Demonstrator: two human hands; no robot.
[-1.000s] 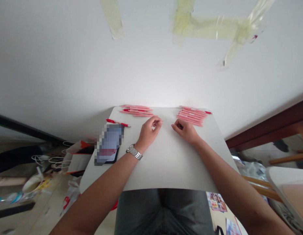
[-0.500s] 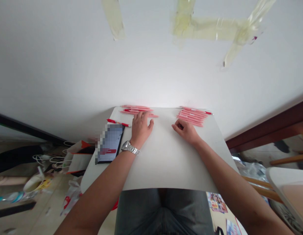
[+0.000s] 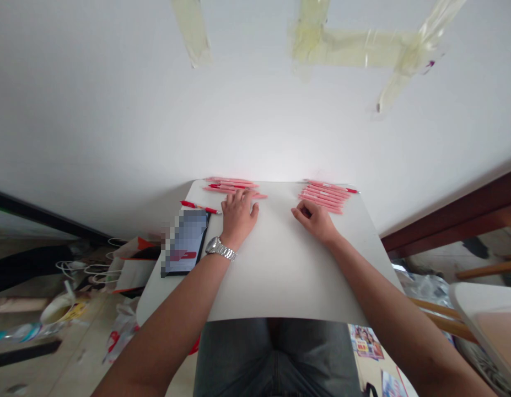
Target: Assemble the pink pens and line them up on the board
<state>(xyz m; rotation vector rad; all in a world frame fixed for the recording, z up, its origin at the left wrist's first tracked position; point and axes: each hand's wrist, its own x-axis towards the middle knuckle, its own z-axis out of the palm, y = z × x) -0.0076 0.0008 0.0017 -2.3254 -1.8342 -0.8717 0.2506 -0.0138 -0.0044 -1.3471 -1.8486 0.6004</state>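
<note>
My left hand (image 3: 237, 213), with a metal watch on the wrist, lies palm down on the small white table (image 3: 280, 264); its fingertips touch the near edge of the left pile of pink pens (image 3: 230, 186). My right hand (image 3: 313, 218) rests curled on the table just below the right pile of pink pens (image 3: 323, 196), fingers bent in with nothing visible in them. A single red pen (image 3: 199, 207) lies left of my left hand, above a dark phone (image 3: 184, 242).
The table stands against a white wall with strips of yellowed tape. White shopping bags (image 3: 123, 264) and clutter lie on the floor at left. A wooden ledge (image 3: 449, 220) and a chair (image 3: 487, 320) are at right. My lap is under the table's near edge.
My left hand went from a raised pinch at the table's middle to lying flat against the left pen pile. My right hand has barely shifted.
</note>
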